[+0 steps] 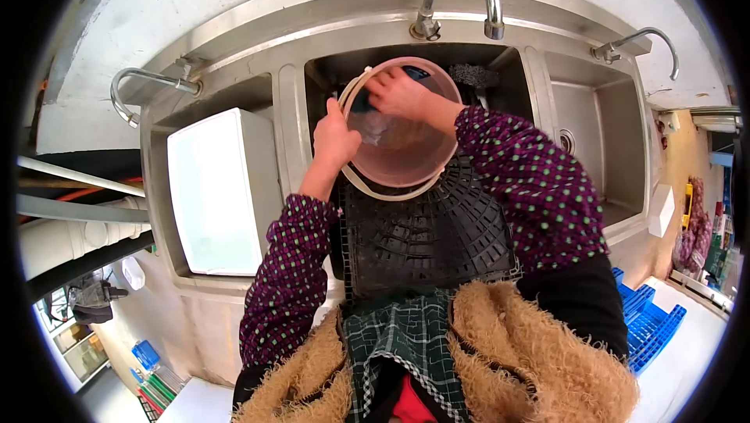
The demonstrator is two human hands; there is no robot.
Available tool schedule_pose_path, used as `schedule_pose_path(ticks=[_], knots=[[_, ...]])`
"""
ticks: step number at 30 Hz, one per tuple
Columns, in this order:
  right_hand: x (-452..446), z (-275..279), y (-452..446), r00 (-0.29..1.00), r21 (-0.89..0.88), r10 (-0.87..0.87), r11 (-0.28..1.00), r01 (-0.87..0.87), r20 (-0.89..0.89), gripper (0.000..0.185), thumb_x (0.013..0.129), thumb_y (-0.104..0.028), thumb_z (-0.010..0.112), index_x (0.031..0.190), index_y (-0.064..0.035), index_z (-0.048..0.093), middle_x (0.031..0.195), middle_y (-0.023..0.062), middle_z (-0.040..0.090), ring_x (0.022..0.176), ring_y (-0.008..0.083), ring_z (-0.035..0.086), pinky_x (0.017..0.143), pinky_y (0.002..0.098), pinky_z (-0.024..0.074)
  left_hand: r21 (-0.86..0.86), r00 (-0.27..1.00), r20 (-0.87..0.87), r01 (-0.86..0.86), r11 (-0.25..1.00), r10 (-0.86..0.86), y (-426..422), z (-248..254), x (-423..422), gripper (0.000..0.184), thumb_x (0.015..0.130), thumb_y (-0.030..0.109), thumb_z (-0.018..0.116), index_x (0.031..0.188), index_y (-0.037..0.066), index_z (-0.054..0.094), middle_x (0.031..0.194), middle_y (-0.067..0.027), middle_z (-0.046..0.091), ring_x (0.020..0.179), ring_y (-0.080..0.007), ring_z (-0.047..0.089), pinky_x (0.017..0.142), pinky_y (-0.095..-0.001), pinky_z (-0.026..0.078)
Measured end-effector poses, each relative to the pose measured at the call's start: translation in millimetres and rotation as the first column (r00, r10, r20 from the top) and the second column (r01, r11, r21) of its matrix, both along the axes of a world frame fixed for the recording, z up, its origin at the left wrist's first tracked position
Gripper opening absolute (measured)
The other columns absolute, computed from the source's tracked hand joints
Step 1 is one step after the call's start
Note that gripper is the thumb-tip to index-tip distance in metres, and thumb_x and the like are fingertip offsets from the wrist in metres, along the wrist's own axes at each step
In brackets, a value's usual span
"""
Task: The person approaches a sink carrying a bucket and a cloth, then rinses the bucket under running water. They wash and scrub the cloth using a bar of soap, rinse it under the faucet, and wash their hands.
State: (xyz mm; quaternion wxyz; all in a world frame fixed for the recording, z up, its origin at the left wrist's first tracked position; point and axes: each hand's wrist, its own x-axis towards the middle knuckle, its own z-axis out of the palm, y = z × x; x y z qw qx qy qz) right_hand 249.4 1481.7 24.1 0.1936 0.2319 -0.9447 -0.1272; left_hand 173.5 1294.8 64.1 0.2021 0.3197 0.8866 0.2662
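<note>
A pink plastic bucket [402, 171] stands tilted in the middle sink, on a black slatted crate [422, 228]. My left hand [336, 138] is closed on the bucket's left rim, by its pale handle [367, 187]. Inside the bucket is my right hand [400, 95], fingers curled down near the far wall. Whatever those fingers hold is hidden. A dark patch shows beside them, and the bucket's bottom looks wet and cloudy. Just right of the bucket lies a grey scouring pad or brush [473, 75] with a handle.
A curved tap [494, 24] rises behind the middle sink. In the left sink sits a large white box [215, 192], with another tap [129, 95] above. The right sink [594, 126] has its own tap [664, 40]. A blue plastic pallet [648, 321] lies on the floor at right.
</note>
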Motion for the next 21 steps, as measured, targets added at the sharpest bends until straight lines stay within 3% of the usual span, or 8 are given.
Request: schedule_pose_path(ticks=[4,8,10,11,14,16,20,21], knots=[[28,-68,-31,0.600,0.007,-0.608,0.705,0.709,0.520,0.016,0.073,-0.020,0.068,0.085,-0.0095,0.068,0.095,0.0121,0.065,0.084,0.0271,0.065,0.064,0.0386,0.0548,0.097,0.994,0.084,-0.075,0.993,0.067,-13,-7,0,0.037,0.069,0.001,0.056,0.101,0.000,0.038,0.084,-0.0301,0.061,0.085,-0.0502,0.059,0.074,-0.0529,0.046],[12,-42,-70,0.370,-0.096,-0.343,0.607,0.789,0.864,0.021,0.075,-0.019,0.067,0.089,-0.0027,0.067,0.091,0.0180,0.069,0.079,0.0273,0.068,0.064,0.0389,0.0559,0.062,0.991,0.082,-0.108,0.992,0.103,-8,-6,-2,0.034,0.069,0.000,0.054,0.098,-0.002,0.037,0.084,-0.0313,0.060,0.085,-0.0509,0.058,0.074,-0.0528,0.045],[-21,-33,-74,0.353,-0.310,-0.079,0.329,0.892,0.932,0.022,0.078,-0.015,0.063,0.091,0.0033,0.066,0.080,0.0187,0.069,0.070,0.0251,0.069,0.056,0.0401,0.0548,0.117,0.995,0.058,-0.088,0.989,0.082,-8,-10,-5,0.034,0.069,0.001,0.054,0.099,-0.003,0.037,0.083,-0.0312,0.060,0.085,-0.0507,0.059,0.074,-0.0528,0.046],[-30,-32,-65,0.404,-0.404,0.046,-0.013,0.915,0.914,0.021,0.079,-0.014,0.062,0.089,0.0036,0.066,0.076,0.0171,0.068,0.063,0.0241,0.068,0.052,0.0389,0.0529,0.109,0.992,0.092,-0.091,0.990,0.081,-10,-6,-5,0.034,0.070,0.001,0.055,0.099,-0.003,0.038,0.084,-0.0313,0.060,0.085,-0.0507,0.059,0.074,-0.0528,0.046],[-35,-41,-43,0.719,-0.134,0.189,-0.921,0.366,0.669,0.016,0.089,-0.016,0.057,0.095,-0.0012,0.059,0.068,0.0132,0.063,0.050,0.0199,0.061,0.040,0.0301,0.0432,0.013,0.981,0.145,-0.134,0.991,0.130,-24,-10,-9,0.038,0.070,0.002,0.057,0.103,-0.003,0.039,0.089,-0.0318,0.061,0.089,-0.0496,0.060,0.078,-0.0508,0.048],[-23,-68,-32,0.851,0.246,0.031,-0.962,-0.117,0.524,0.016,0.090,-0.018,0.057,0.096,-0.0030,0.057,0.069,0.0114,0.062,0.046,0.0198,0.056,0.039,0.0294,0.0419,0.059,0.945,0.282,-0.190,0.980,0.166,-31,-40,-16,0.039,0.070,-0.001,0.060,0.106,-0.001,0.045,0.092,-0.0193,0.059,0.082,-0.0348,0.062,0.069,-0.0433,0.051],[-10,-55,-47,0.785,0.105,-0.086,-0.976,-0.189,0.614,0.020,0.088,-0.020,0.059,0.095,-0.0012,0.059,0.067,0.0106,0.062,0.043,0.0199,0.057,0.036,0.0289,0.0430,0.087,0.945,0.311,-0.138,0.987,0.105,-18,-31,1,0.040,0.066,-0.002,0.062,0.102,-0.001,0.045,0.091,-0.0173,0.058,0.080,-0.0313,0.062,0.065,-0.0409,0.051],[-4,-55,-53,0.770,-0.038,0.057,-0.994,0.105,0.635,0.020,0.088,-0.022,0.059,0.095,-0.0030,0.059,0.071,0.0104,0.063,0.047,0.0199,0.059,0.037,0.0282,0.0436,0.073,0.942,0.319,-0.138,0.988,0.108,-19,-25,8,0.040,0.066,-0.002,0.062,0.102,-0.001,0.045,0.091,-0.0173,0.058,0.080,-0.0313,0.062,0.065,-0.0409,0.051]])
